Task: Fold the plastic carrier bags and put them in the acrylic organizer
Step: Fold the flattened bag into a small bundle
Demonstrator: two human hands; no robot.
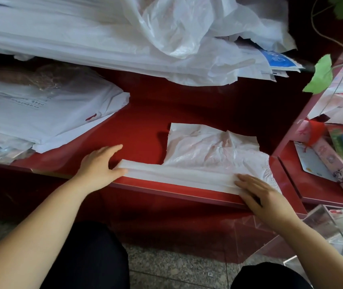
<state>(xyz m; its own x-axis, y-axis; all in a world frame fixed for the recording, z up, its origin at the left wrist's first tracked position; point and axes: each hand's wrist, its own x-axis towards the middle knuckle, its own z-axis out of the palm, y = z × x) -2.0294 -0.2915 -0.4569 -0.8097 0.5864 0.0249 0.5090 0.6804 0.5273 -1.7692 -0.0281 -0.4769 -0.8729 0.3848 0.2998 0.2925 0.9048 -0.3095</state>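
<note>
- Bag (214, 151), white and thin, lies flat on the red table (141, 126). Its near side is folded into a long strip (177, 176) along the table's front edge.
- Left hand (97, 163) is at the strip's left end. Its fingers are straight and its thumb rests on the strip. It grips nothing.
- Right hand (264, 197) lies flat on the strip's right end and presses it down. Its fingers are straight, so it grips nothing.
- Organizer (320, 224), a clear box, sits right of the bag and nearer the person. White plastic shows through it.
- Stack (41, 113) of flat bags lies left of the bag. A big pile (124, 38) of loose bags lies behind the bag.
- Leaf (320, 76) hangs right of the bag and behind it.
- The strip is right at the table's edge. A pull toward the person could slide it off onto the floor.
- Plastic is slippery and springy. If one hand lifts too soon, I think the fold could pop open.
- The back part of the bag is wrinkled, so the next fold may come out crooked.
</note>
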